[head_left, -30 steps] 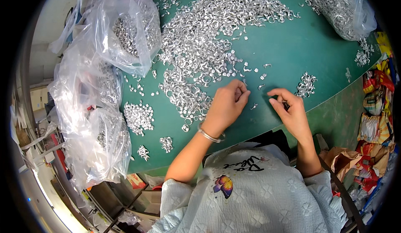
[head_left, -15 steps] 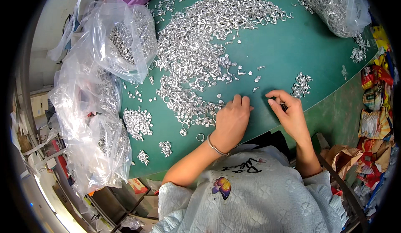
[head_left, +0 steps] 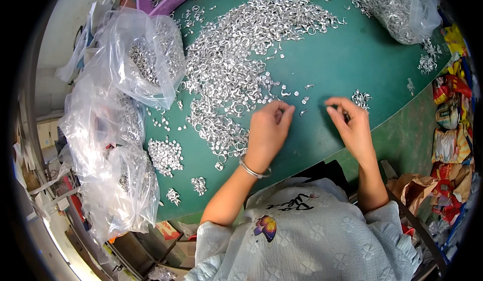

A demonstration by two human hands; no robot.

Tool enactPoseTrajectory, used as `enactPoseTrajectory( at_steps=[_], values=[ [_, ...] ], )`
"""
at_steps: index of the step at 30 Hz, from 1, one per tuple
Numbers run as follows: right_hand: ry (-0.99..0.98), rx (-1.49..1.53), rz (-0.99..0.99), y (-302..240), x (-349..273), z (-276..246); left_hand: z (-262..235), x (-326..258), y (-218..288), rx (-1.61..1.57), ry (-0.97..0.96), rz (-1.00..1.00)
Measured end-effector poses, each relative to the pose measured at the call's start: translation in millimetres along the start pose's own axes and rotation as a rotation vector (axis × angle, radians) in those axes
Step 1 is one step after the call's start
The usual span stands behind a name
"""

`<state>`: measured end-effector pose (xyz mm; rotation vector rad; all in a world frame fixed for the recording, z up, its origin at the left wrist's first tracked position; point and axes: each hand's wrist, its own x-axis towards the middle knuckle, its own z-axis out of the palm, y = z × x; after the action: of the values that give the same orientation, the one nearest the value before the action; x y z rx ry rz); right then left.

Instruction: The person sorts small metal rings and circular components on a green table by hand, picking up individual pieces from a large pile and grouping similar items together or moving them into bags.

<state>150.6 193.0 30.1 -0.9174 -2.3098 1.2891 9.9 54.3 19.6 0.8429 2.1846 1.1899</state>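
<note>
Left hand (head_left: 267, 130) is curled, thumb close to fingers; right hand (head_left: 355, 128) is half-curled, thumb and forefinger parted; whether anything is gripped cannot be told | small piles (head_left: 166, 156) are set apart, lower left and right of centre, on counter (head_left: 337, 54) | most metal pieces, seemingly, are left in large heap (head_left: 221, 74), upper centre

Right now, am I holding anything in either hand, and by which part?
I can't tell. The left hand has thumb and fingers drawn close, hiding anything between them; the right hand has curled fingers hiding its palm.
</note>
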Motion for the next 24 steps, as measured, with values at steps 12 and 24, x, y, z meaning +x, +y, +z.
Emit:
enactPoseTrajectory(
  at_steps=[12, 24],
  values=[
    [-0.297, -0.076, -0.167, -3, 24, 17, 3, 14, -9, 0.36, 0.226, 0.298],
    [-0.244, 0.272, 0.039, -7, 41, 12, -16, 6, -5, 0.398, 0.164, 0.094]
  ],
)
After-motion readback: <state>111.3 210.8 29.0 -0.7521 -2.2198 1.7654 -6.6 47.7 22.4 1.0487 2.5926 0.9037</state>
